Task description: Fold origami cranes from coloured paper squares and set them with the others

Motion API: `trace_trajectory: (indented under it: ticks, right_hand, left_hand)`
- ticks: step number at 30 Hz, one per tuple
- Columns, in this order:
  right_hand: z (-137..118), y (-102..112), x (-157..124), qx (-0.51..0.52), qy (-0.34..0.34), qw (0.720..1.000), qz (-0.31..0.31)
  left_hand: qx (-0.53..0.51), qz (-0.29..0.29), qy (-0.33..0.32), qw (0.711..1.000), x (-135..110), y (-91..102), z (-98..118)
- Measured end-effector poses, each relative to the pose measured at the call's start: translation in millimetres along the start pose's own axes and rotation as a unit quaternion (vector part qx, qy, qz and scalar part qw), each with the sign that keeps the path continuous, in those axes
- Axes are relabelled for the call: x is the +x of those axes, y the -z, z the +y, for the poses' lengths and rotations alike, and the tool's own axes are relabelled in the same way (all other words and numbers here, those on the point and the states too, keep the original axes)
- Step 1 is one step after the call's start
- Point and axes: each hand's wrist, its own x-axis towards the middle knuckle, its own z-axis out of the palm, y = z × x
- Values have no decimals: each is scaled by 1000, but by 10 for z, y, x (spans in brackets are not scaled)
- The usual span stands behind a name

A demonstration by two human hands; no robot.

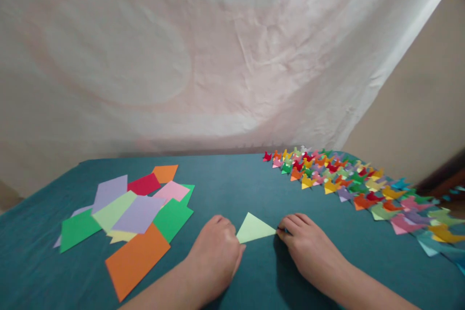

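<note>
A pale green sheet of paper [255,228], folded into a triangle, is held near the front middle of the table. Its left corner is in the closed fingers of my left hand [220,252], which hide that end. At the other end, my right hand [308,242] pinches the pointed corner between thumb and fingers. The triangle's peak points away from me, and its long edge faces me.
Loose coloured paper sheets [140,214] overlap in a pile on the left, with an orange sheet [138,261] nearest me. Rows of small folded paper figures [330,186] cover the right side. A dark teal cloth [232,179] covers the table; a pale curtain [218,58] hangs behind.
</note>
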Motion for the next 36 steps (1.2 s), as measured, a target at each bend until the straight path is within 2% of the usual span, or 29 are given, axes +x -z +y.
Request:
trace_trajectory:
  ticks: [5, 9, 14, 18, 23, 28, 32, 36]
  right_hand:
    - [-3, 104, 49, 100, -53, 993, -6]
    - [-44, 99, 146, 170, -61, 983, -10]
    - [-95, 57, 326, 197, -80, 977, -33]
    - [-98, -15, 408, 235, -76, 969, -26]
    - [-31, -189, 422, 354, -70, 933, -12]
    - [-7, -294, 402, 421, -73, 904, 12]
    - [-23, -335, 382, 444, -78, 892, 37]
    - [-32, -372, 373, 437, -97, 893, 54]
  left_hand:
    - [-79, 108, 41, 990, 130, -208, -180]
    - [-150, 134, 54, 978, 141, -333, -231]
    - [-178, 134, 26, 975, 129, -343, -226]
    - [-187, 126, 14, 974, 141, -365, -239]
    - [-213, 125, 18, 969, 163, -422, -265]
    - [-245, 125, 17, 961, 178, -438, -288]
    - [-283, 122, 6, 951, 191, -442, -310]
    - [-333, 112, -9, 936, 196, -456, -321]
